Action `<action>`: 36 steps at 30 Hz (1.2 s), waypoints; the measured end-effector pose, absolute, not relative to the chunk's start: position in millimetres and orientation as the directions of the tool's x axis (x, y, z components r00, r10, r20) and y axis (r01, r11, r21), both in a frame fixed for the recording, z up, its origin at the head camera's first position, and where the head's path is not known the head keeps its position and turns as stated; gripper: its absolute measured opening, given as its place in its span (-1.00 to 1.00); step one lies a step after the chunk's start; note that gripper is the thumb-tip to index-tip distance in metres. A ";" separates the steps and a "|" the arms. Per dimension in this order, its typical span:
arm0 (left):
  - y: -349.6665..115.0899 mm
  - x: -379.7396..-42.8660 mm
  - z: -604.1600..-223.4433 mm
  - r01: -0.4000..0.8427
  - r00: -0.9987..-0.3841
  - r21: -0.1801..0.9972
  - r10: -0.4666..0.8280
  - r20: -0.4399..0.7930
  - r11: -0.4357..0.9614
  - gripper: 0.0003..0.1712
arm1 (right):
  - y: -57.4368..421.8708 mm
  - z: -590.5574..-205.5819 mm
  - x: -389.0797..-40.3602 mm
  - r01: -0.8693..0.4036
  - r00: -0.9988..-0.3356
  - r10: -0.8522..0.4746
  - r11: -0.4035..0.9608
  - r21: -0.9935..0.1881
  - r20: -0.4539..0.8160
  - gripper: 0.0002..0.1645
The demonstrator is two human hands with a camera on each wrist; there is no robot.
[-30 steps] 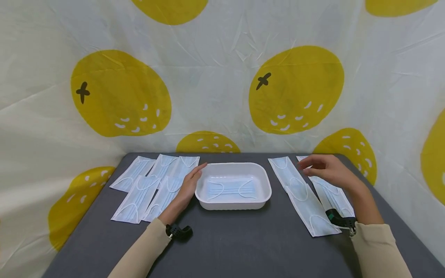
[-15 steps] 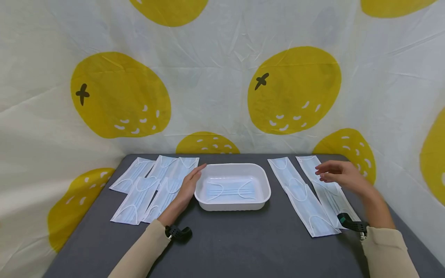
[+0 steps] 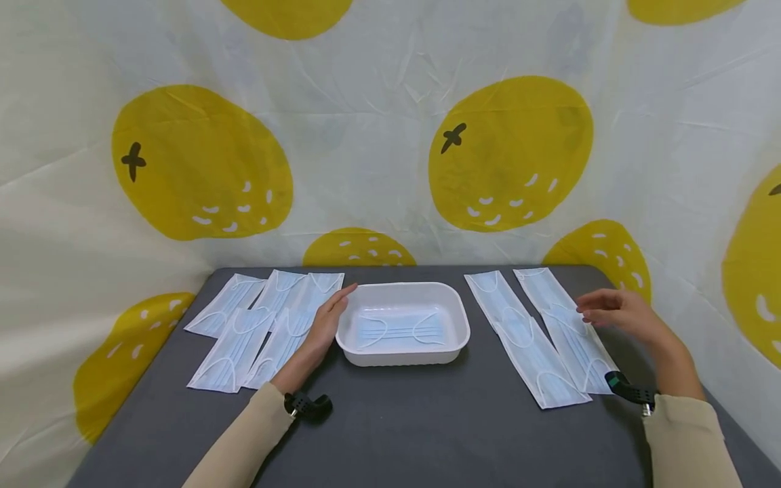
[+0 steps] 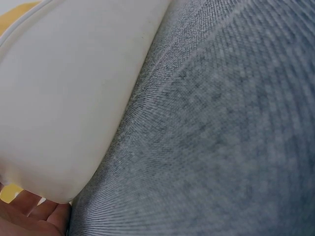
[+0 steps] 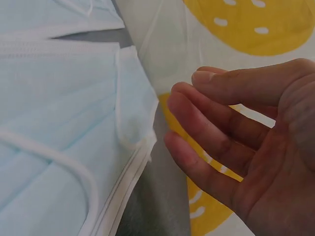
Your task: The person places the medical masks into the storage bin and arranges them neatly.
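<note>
My left hand (image 3: 320, 331) lies along the left side of a white plastic tub (image 3: 403, 360), fingers extended against its wall. In the left wrist view, the fingers (image 4: 45, 210) touch the tub's end. Inside the tub, a pale blue face mask (image 3: 399, 331) lies flat, its ear loops on top. My right hand (image 3: 628, 317) hovers over the right edge of a column of overlapping masks (image 3: 564, 322). Its fingers are loosely bent and hold nothing; the right wrist view shows a gap between the fingertips (image 5: 179, 147) and the nearest mask (image 5: 59, 113).
Several overlapping face masks (image 3: 228, 352) lie left of the tub, partly behind my left forearm. Another slanted column of masks (image 3: 518, 332) lies right of the tub. The dark grey table (image 3: 415, 427) ends at a white curtain (image 3: 366, 135) with yellow fruit prints.
My right hand has moved to the right, off the far end of the right-hand masks, uncovering them. The left hand stays at the tub. The head view has shifted slightly.
</note>
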State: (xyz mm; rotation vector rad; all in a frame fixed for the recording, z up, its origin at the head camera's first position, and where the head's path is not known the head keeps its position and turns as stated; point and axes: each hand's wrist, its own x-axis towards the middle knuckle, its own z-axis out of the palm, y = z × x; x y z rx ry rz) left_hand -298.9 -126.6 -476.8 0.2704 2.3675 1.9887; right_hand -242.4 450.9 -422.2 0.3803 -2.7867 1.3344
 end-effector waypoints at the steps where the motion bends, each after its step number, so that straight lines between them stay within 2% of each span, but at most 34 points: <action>1: -126.9 -298.4 -476.6 0.108 -0.984 0.981 0.158 0.082 0.163 -0.50 | 452.6 -424.2 -242.6 -0.201 -0.976 -0.188 0.621 -0.758 0.105 -0.74; 2: -127.2 -297.9 -476.5 0.109 -0.984 0.981 0.159 0.083 0.160 -0.50 | 454.2 -426.2 -242.9 -0.177 -0.981 -0.175 0.637 -0.750 0.083 -0.73; 5: -128.3 -297.5 -476.9 0.116 -0.982 0.981 0.167 0.089 0.155 -0.49 | 458.3 -432.6 -243.5 -0.113 -0.991 -0.131 0.681 -0.723 0.031 -0.51; 8: -128.8 -297.3 -477.2 0.120 -0.981 0.981 0.170 0.094 0.151 -0.49 | 461.8 -437.9 -242.7 -0.058 -0.995 -0.094 0.700 -0.712 -0.012 -0.43; 19: -126.8 -300.4 -477.2 0.119 -0.979 0.982 0.184 0.091 0.147 -0.49 | 477.1 -448.6 -234.0 0.043 -0.997 -0.017 0.700 -0.713 -0.077 -0.36; 25: -126.7 -294.8 -469.5 0.104 -0.980 0.982 0.185 0.074 0.160 -0.48 | 479.9 -456.4 -238.9 0.079 -0.993 -0.009 0.704 -0.706 -0.120 -0.23; 29: -129.0 -299.2 -477.0 0.113 -0.980 0.981 0.182 0.084 0.158 -0.48 | 480.0 -459.1 -242.1 0.089 -0.992 0.001 0.698 -0.710 -0.124 -0.15; 36: -129.1 -296.8 -469.1 0.077 -0.978 0.986 0.205 0.046 0.147 -0.46 | 481.3 -460.8 -240.1 0.084 -0.993 0.000 0.712 -0.697 -0.119 -0.13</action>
